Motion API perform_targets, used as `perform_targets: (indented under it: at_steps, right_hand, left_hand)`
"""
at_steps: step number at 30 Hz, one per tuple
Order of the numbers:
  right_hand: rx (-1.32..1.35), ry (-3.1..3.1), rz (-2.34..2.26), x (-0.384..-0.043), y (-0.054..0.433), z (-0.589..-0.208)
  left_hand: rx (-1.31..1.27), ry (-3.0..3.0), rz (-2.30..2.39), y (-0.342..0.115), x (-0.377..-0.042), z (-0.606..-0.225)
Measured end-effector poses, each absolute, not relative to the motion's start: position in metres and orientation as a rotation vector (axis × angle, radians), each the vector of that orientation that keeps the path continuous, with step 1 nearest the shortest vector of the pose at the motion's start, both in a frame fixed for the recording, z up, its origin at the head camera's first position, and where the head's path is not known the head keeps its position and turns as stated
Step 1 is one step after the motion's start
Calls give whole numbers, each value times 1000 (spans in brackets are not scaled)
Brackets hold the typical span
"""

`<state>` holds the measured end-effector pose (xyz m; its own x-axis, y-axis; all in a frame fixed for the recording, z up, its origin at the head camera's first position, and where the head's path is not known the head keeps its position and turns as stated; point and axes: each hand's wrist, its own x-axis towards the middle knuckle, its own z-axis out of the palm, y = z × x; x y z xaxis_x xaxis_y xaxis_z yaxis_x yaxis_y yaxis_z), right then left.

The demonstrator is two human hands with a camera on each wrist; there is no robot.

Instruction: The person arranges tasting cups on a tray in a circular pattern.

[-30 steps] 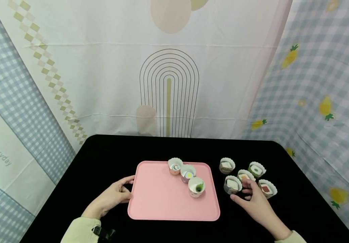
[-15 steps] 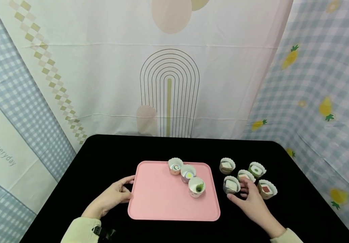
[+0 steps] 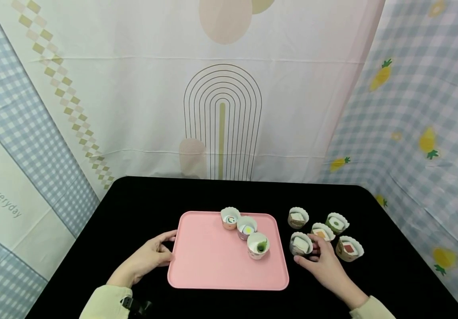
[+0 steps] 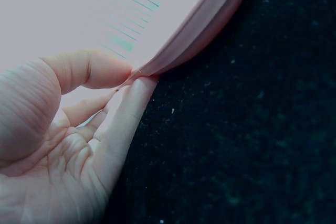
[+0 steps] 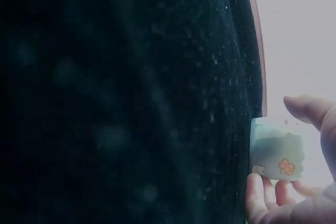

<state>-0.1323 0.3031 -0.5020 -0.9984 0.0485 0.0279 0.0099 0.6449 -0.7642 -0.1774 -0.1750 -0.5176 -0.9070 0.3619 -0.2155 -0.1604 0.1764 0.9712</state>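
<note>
A pink tray (image 3: 213,266) lies on the black table; my left hand (image 3: 145,258) pinches its left edge. The left wrist view shows thumb and fingers meeting at the tray rim (image 4: 184,40). On the right, my right hand (image 3: 326,266) holds the near-left paper baking cup (image 3: 301,245), which has a scalloped rim and something white inside. Its thumb is at the cup's near side, its fingers at the right side. In the right wrist view, fingers touch the printed wall of that baking cup (image 5: 275,153); thumb contact is hard to judge.
Three baking cups stand diagonally on the tray: a far one (image 3: 230,219), a middle one (image 3: 247,229) and a near one (image 3: 258,247) with something green. Around my right hand stand further cups (image 3: 298,218), (image 3: 337,224), (image 3: 323,231), (image 3: 349,249). A patterned curtain (image 3: 293,110) hangs behind the table.
My right hand has moved a little left, and the near-left baking cup has shifted left with it, closer to the tray. My left hand and the tray have stayed put.
</note>
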Motion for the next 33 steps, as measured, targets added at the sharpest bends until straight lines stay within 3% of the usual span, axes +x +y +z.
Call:
perform_targets:
  at_steps: [33]
  right_hand:
    - [-122,-2905,1173,-139,294,-507]
  left_hand:
    - [173,2089,1774,-175,-177,-519]
